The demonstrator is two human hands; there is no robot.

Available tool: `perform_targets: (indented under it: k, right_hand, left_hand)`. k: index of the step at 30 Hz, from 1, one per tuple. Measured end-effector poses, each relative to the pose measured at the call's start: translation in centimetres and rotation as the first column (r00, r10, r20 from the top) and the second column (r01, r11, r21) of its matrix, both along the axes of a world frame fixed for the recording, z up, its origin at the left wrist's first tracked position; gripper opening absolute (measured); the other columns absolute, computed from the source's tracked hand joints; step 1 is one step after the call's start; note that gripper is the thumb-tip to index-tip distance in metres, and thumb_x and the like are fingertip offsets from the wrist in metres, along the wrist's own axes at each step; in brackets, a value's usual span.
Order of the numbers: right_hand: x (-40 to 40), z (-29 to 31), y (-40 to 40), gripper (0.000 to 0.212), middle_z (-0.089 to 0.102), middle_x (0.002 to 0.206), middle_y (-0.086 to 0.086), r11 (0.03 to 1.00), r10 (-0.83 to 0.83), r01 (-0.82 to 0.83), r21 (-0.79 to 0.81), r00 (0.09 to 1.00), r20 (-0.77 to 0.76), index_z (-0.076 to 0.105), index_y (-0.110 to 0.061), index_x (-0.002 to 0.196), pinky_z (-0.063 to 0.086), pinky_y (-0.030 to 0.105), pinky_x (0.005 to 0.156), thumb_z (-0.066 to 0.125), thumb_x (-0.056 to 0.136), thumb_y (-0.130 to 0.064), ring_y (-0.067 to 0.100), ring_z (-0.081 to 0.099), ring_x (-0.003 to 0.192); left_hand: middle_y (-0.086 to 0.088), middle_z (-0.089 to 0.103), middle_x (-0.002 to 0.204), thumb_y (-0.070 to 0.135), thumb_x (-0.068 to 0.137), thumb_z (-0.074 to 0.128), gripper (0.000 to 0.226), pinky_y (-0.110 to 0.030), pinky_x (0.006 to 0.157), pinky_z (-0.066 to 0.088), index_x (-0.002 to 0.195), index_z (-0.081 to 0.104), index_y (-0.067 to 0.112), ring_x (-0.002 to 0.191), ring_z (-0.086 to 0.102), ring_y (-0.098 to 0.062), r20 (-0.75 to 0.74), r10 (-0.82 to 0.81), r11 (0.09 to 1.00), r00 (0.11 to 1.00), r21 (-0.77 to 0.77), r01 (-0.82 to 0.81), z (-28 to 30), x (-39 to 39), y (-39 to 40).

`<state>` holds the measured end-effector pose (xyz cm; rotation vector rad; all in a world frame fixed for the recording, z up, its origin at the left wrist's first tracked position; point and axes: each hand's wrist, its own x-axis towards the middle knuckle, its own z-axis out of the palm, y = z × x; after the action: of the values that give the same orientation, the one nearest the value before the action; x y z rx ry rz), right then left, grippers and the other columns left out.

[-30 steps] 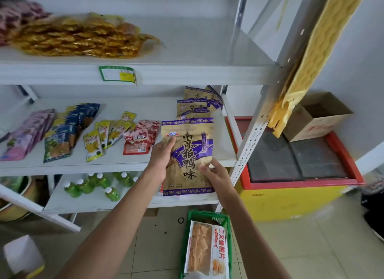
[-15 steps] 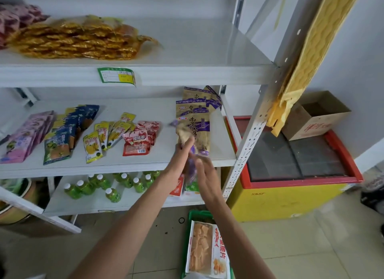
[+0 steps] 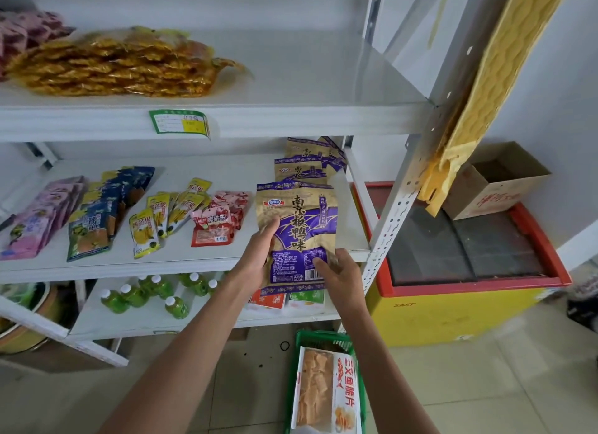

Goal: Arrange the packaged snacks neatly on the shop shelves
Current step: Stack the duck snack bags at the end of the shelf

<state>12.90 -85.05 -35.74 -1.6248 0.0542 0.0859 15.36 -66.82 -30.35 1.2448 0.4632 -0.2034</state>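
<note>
I hold a gold-and-purple snack packet (image 3: 299,220) upright in front of the middle shelf (image 3: 181,262), at its right end. My left hand (image 3: 259,255) grips its left edge, thumb on the front. My right hand (image 3: 339,272) pinches its lower right corner. Behind it, several matching gold-and-purple packets (image 3: 307,162) lie stacked on the same shelf. On the floor below, a green basket (image 3: 318,338) holds a white-and-orange crisp packet (image 3: 326,391).
The middle shelf also carries pink (image 3: 38,217), blue (image 3: 103,207), yellow (image 3: 168,210) and red (image 3: 220,220) packets in rows. Gold-wrapped snacks (image 3: 113,64) lie on the top shelf. Green bottles (image 3: 145,294) stand on the lower shelf. A red-and-yellow chest freezer (image 3: 469,291) with a cardboard box (image 3: 495,184) stands right.
Half a second ago the packet was edge-on and blurred between my hands. It now faces me flat and upright, gripped by both hands at the shelf's front edge.
</note>
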Motion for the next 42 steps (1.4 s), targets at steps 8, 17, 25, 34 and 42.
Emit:
perform_targets:
  k: [8, 17, 25, 34, 42]
  right_hand:
    - [-1.9, 0.7, 3.7, 0.021, 0.057, 0.124, -0.015, 0.866, 0.019, 0.194, -0.461, 0.908, 0.418, 0.064, -0.031, 0.114, 0.058, 0.023, 0.079, 0.064, 0.099, -0.045, 0.002, 0.06, 0.105]
    - [3.9, -1.9, 0.4, 0.084, 0.048, 0.144, -0.005, 0.854, -0.082, 0.056, -0.517, 0.996, -0.028, 0.036, -0.029, 0.15, 0.056, 0.03, 0.062, 0.073, 0.084, -0.066, 0.012, 0.069, 0.1]
    - [11.8, -5.5, 0.2, 0.061, 0.071, 0.103, -0.007, 0.822, -0.148, 0.082, -0.563, 0.986, -0.073, 0.039, -0.039, 0.107, 0.064, 0.045, 0.07, 0.075, 0.073, -0.074, 0.017, 0.071, 0.082]
    - [17.5, -5.0, 2.2, 0.073, 0.061, 0.112, 0.006, 0.677, -0.043, -0.11, -0.728, 0.981, -0.188, 0.04, -0.018, 0.12, 0.053, 0.039, 0.077, 0.076, 0.081, -0.067, 0.028, 0.064, 0.096]
    - [26.4, -1.7, -2.7, 0.022, 0.067, 0.086, 0.003, 0.583, 0.061, -0.101, -0.806, 0.995, -0.081, 0.074, -0.013, 0.096, 0.052, 0.032, 0.069, 0.059, 0.101, -0.028, 0.023, 0.063, 0.069]
  left_hand:
    - [0.0, 0.074, 0.102, 0.051, 0.101, 0.059, 0.027, -0.024, 0.07, 0.057, 0.112, 0.063, 0.027, 0.086, 0.071, -0.008, 0.259, -0.021, 0.961, 0.966, 0.272, -0.052, 0.1, -0.2, -3.2]
    - [-0.007, 0.078, 0.118, 0.062, 0.097, 0.057, 0.046, -0.05, 0.106, 0.052, 0.124, 0.067, 0.027, 0.115, 0.073, -0.027, 0.046, -0.072, 0.997, 0.996, 0.039, 0.071, -1.9, 4.8, -1.2]
    - [-0.006, 0.074, 0.124, 0.04, 0.092, 0.078, 0.052, -0.046, 0.096, 0.06, 0.134, 0.057, 0.018, 0.105, 0.074, -0.012, 0.216, 0.159, 0.941, 0.963, 0.261, -0.214, -5.2, 10.5, -2.5]
    - [0.002, 0.027, 0.165, 0.062, 0.092, 0.064, 0.08, -0.041, 0.122, 0.035, 0.161, 0.031, 0.039, 0.149, 0.028, -0.011, 0.349, -0.265, 0.559, 0.899, 0.815, -0.151, -12.3, 12.4, -1.2]
    - [0.0, 0.028, 0.167, 0.075, 0.09, 0.06, 0.076, -0.056, 0.118, 0.039, 0.155, 0.038, 0.044, 0.153, 0.03, -0.022, 0.3, -0.302, 0.237, 0.905, 0.943, -0.234, -16.7, 14.8, -0.2]
